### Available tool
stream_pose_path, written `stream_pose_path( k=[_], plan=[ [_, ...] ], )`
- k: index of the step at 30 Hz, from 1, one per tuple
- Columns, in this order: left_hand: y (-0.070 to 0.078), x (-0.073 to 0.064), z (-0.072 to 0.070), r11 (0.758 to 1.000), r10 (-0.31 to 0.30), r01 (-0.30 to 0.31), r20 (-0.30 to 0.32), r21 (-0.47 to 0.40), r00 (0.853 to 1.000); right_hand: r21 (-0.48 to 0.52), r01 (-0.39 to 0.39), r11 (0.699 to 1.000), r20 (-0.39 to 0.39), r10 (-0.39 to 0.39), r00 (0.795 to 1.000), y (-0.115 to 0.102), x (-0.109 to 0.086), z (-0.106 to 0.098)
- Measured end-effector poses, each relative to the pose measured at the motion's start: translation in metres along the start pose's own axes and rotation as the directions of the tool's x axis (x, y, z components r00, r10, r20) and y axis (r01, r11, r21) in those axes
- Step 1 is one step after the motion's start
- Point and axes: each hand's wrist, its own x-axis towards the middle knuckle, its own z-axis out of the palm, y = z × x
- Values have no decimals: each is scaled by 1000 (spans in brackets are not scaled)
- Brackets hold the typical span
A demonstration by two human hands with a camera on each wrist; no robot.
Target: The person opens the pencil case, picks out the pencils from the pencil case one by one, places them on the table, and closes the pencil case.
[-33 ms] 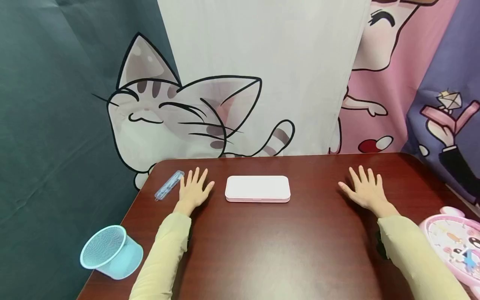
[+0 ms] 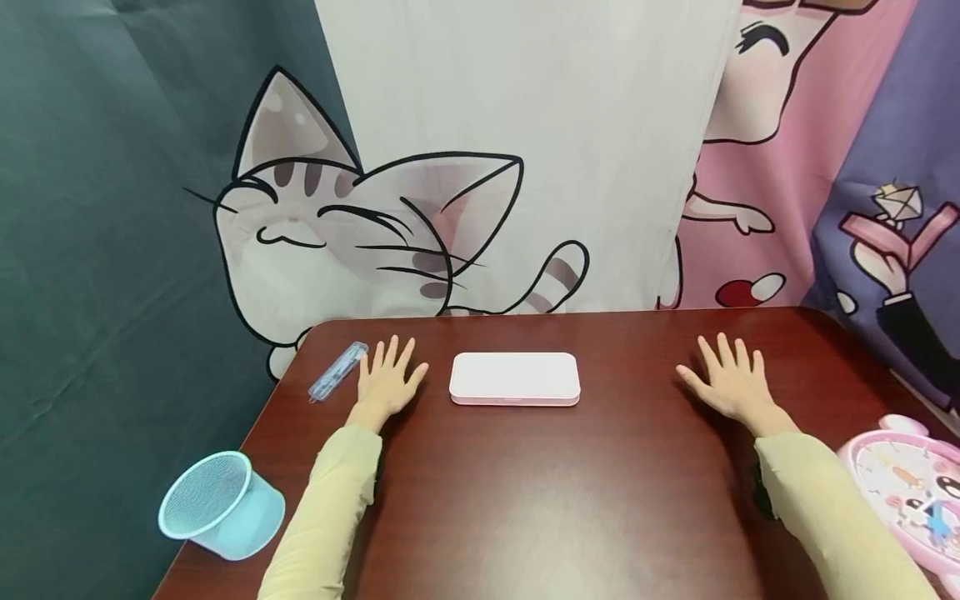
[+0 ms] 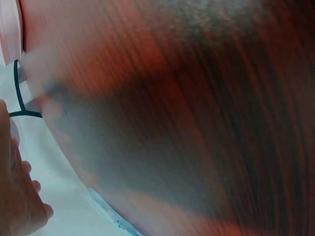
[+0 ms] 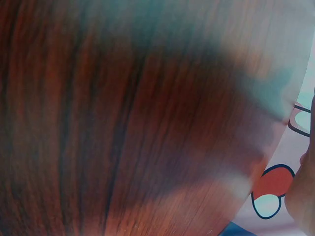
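In the head view my left hand is held over the table with its fingers spread, holding nothing. Just left of its fingertips lies a slim, see-through bluish case, which also shows at the bottom of the left wrist view. A flat white case with a pink lower edge lies at the table's far middle, between the hands and nearer the left. Over the right side my right hand has its fingers spread too, with nothing in it. Both wrist views catch only part of each hand at the frame's edge.
A light blue mesh pen holder stands at the left edge of the brown table. On the right, partly cut off, is a pink cartoon clock. Cloth with cartoon prints hangs behind the table's far edge.
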Motion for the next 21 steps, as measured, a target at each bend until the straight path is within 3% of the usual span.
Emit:
stream_pose_path(
  k=[11, 21],
  plan=[
    [0, 5, 5, 999, 28, -29, -38, -17, 999, 13, -7, 1000, 8, 7, 1000, 4, -2, 1],
    [5, 6, 2, 997, 35, -37, -35, -66, 999, 28, 31, 999, -12, -31, 999, -14, 9, 0]
  ],
)
